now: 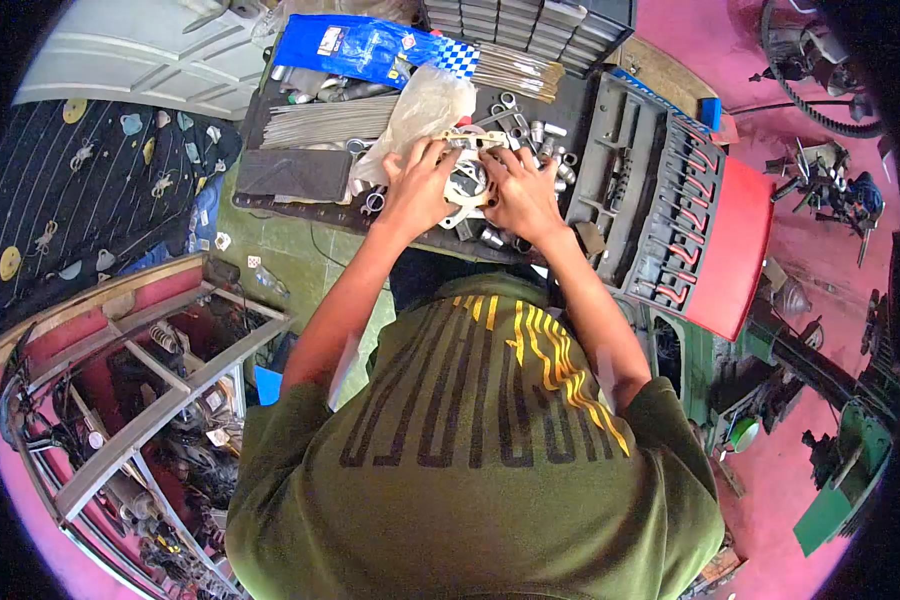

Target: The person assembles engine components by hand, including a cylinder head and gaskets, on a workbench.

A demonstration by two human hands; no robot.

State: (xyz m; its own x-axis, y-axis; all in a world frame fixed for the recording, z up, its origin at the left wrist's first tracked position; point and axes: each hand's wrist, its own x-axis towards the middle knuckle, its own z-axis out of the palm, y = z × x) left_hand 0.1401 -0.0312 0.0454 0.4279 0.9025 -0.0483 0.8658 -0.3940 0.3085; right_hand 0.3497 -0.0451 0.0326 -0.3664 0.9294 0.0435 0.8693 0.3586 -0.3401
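Both my hands are out in front of me over a dark work tray (290,172). My left hand (418,188) and my right hand (522,192) together grip a thin tan gasket (468,139) that lies against a round metal engine part (467,186). The fingers of both hands curl over the gasket's edges, and the thumbs press on the metal part. My hands hide most of that part. A clear plastic bag (426,104) lies just left of and behind my left hand. Loose sockets and wrenches (542,134) are scattered next to my right hand.
A bundle of thin metal rods (322,121) and a blue package (362,45) lie at the tray's back left. An open red and black tool case (682,222) stands to the right. A small-drawer cabinet (530,20) is behind. A metal frame (160,400) stands at the lower left.
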